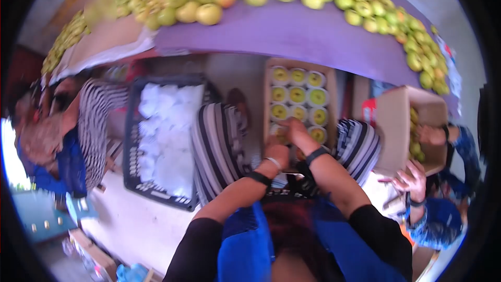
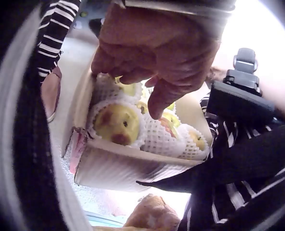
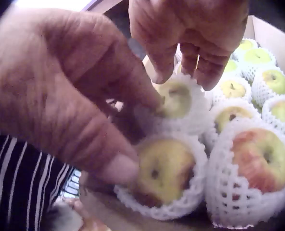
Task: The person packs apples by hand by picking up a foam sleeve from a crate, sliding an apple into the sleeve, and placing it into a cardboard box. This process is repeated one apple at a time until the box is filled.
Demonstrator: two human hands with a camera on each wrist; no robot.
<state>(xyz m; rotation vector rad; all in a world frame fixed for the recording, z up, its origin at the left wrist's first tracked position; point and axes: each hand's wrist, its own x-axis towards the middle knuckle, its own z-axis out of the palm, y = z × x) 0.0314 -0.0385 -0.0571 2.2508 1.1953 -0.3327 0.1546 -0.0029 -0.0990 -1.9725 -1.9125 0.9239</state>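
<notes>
A cardboard box [image 1: 267, 91] between my knees holds rows of yellow-green apples in white foam nets. Both hands are at its near end. My right hand [image 3: 193, 36] reaches down over one netted apple [image 3: 175, 102], thumb on one side and fingers on the other. From the left side my left hand [image 3: 60, 86] brings a fingertip against this same apple. Its thumb is spread away, by the brown-patched apple [image 3: 164, 166] in the near corner. Beside that corner sits a red-blushed apple [image 3: 262, 159]. In the left wrist view the left hand hides part of the rows.
A dark plastic crate [image 1: 130, 141] full of white foam nets [image 1: 172, 141] stands at left. Loose apples [image 1: 209, 13] line the purple-covered table [image 1: 282, 34] ahead. On the right, another person's hands handle an apple carton [image 1: 394, 125]. Someone in stripes sits at far left.
</notes>
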